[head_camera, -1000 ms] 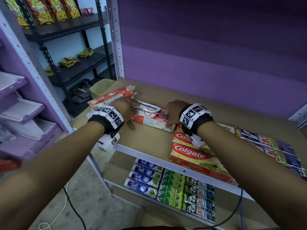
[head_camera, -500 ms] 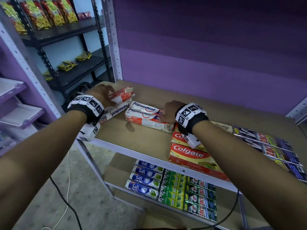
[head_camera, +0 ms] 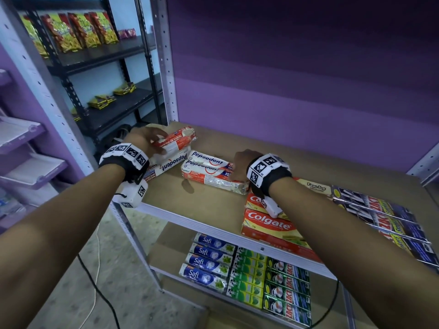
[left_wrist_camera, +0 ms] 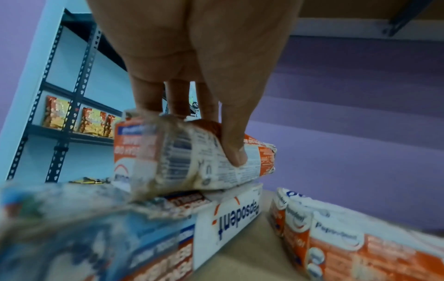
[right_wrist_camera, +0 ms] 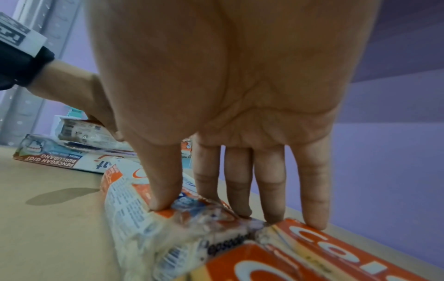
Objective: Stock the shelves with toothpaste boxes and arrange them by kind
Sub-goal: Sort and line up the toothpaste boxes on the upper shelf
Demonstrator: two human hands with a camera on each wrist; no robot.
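My left hand [head_camera: 147,141] grips a small plastic-wrapped Pepsodent pack [head_camera: 175,141] [left_wrist_camera: 192,157], thumb on its near side and fingers over the far side. The pack lies on a long white Pepsodent box [head_camera: 171,163] [left_wrist_camera: 230,214] at the shelf's left end. In the middle of the shelf lies a wrapped bundle of Pepsodent boxes [head_camera: 209,172] [right_wrist_camera: 144,218]. My right hand [head_camera: 240,165] [right_wrist_camera: 240,190] rests on the bundle's right end with straight fingers, the little finger touching a red Colgate box [right_wrist_camera: 324,243]. Two stacked Colgate boxes [head_camera: 268,224] lie under my right wrist.
The brown shelf board [head_camera: 206,203] has dark Zact boxes [head_camera: 380,214] along its right side. The shelf below holds Safi boxes [head_camera: 206,260], green boxes [head_camera: 249,274] and more Zact boxes [head_camera: 287,288]. A black rack with snack packets [head_camera: 78,32] stands behind the left upright [head_camera: 164,67].
My left hand carried the small pack to the left and back, away from the bundle, onto the long Pepsodent box. My right hand stayed on the bundle.
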